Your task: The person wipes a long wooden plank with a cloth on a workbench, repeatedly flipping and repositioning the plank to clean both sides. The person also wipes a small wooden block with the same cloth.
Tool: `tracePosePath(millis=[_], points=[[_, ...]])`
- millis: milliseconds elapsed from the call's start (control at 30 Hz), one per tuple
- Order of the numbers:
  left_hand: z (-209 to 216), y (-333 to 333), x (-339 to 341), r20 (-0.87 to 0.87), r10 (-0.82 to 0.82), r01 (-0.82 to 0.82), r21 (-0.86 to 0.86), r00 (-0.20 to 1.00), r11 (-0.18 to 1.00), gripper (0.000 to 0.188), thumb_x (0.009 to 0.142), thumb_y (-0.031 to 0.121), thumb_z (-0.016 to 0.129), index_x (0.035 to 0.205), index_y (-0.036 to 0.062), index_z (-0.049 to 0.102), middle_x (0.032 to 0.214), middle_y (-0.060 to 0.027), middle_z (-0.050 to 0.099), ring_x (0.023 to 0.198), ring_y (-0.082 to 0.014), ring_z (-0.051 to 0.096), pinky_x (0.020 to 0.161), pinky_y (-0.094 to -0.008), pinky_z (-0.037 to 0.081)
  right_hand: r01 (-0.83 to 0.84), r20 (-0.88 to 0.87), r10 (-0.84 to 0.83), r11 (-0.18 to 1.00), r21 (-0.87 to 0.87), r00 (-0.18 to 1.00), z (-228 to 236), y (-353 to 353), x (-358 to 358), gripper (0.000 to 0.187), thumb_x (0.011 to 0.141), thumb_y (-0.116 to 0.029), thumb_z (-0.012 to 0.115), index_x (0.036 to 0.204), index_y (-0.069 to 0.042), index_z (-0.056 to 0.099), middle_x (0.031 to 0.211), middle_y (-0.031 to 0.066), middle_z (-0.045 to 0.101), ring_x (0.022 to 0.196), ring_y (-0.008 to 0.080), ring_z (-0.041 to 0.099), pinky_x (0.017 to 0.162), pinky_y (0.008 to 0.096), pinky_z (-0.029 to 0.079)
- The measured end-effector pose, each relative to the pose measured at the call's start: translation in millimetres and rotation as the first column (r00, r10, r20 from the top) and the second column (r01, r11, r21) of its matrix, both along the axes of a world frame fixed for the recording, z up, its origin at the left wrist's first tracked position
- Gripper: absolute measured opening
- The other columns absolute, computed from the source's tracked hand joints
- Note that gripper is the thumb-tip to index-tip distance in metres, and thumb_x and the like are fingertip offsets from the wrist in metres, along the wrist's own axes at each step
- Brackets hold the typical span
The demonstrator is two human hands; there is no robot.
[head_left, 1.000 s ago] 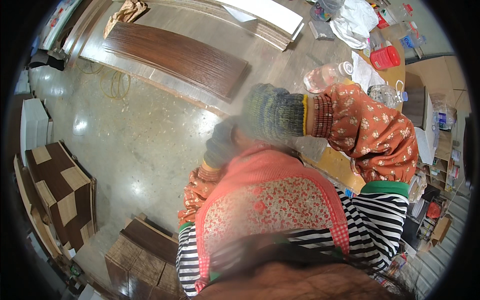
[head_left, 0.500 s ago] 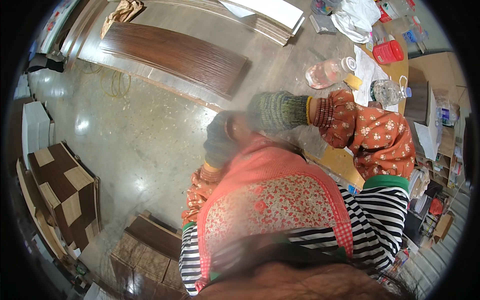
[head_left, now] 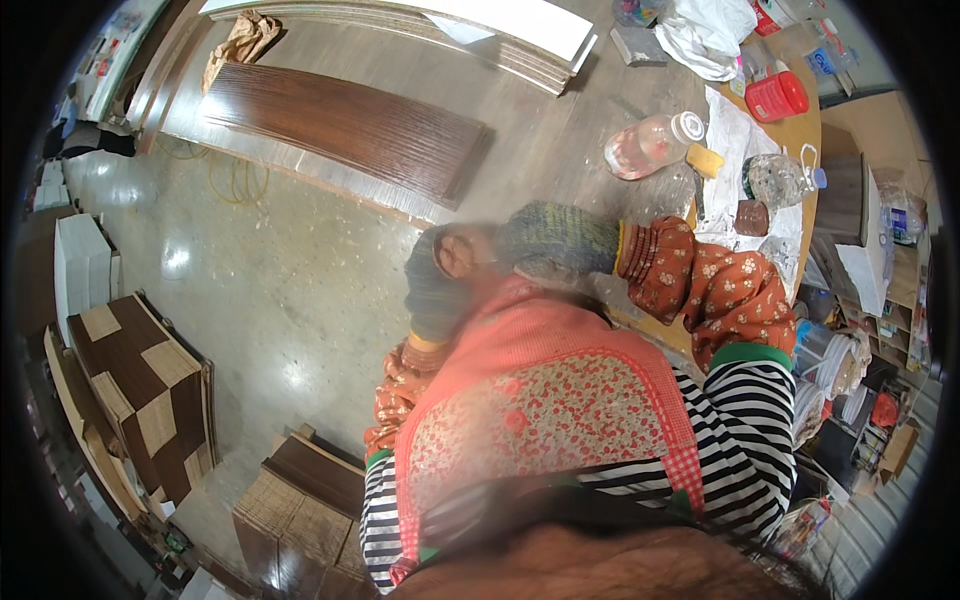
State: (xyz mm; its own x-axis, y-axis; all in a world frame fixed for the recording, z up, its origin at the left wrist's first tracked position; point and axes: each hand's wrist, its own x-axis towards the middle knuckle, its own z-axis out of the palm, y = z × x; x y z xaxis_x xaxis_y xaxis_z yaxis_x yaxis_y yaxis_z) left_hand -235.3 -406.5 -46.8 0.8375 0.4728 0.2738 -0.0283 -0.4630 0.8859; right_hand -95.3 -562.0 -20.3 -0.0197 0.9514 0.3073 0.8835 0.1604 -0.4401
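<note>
My left hand [head_left: 440, 285], in a dark knitted glove with bare fingertips, is curled in front of my red apron [head_left: 550, 390]. Right beside it is my right hand [head_left: 560, 238], in a grey-green knitted glove, bent inward so that the two meet. A smear over the picture blurs the spot where they touch; whatever is between the fingers cannot be made out. Just beyond them, a dark brown wood-grain board [head_left: 345, 130] lies along the near edge of the worktable [head_left: 560, 130].
A stack of panels [head_left: 500, 42] lies at the back, with crumpled brown paper [head_left: 240, 50] to its left. On the right are a clear jar [head_left: 645, 148], a yellow sponge [head_left: 705, 160], a plastic bottle [head_left: 775, 180] and a red container [head_left: 777, 97]. Brown panels [head_left: 140, 385] stand at left.
The view has shifted slightly, so the board sits a little lower in the picture. My right forearm has drawn in slightly, uncovering a small brown block by the bottle. Both hands stay together.
</note>
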Motion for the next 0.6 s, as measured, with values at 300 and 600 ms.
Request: tracePosePath(millis=[300,600], points=[[-62,7,-10,-0.166,-0.005,-0.013,-0.106,0.986,0.994,0.024,0.076,0.013,0.076,0.092,0.0041,0.06,0.058,-0.0021,0.058,0.045,-0.0107,0.054,0.042,-0.0262,0.044,0.057,0.121,-0.036,0.984,-0.171,0.992,7,-10,-4,0.036,0.082,-0.028,0.057,0.113,-0.009,0.058,0.097,0.01,0.058,0.085,0.0283,0.058,0.075,0.0408,0.046],[-55,7,-22,-0.193,-0.151,0.063,-0.4,0.97,0.914,0.026,0.075,0.012,0.076,0.093,0.0034,0.059,0.073,-0.0044,0.062,0.06,-0.0139,0.059,0.053,-0.0268,0.048,0.247,0.061,-0.241,0.962,-0.113,0.969,32,-4,-32,0.034,0.082,-0.029,0.057,0.11,-0.01,0.059,0.08,0.0114,0.059,0.065,0.0277,0.06,0.056,0.0429,0.046]])
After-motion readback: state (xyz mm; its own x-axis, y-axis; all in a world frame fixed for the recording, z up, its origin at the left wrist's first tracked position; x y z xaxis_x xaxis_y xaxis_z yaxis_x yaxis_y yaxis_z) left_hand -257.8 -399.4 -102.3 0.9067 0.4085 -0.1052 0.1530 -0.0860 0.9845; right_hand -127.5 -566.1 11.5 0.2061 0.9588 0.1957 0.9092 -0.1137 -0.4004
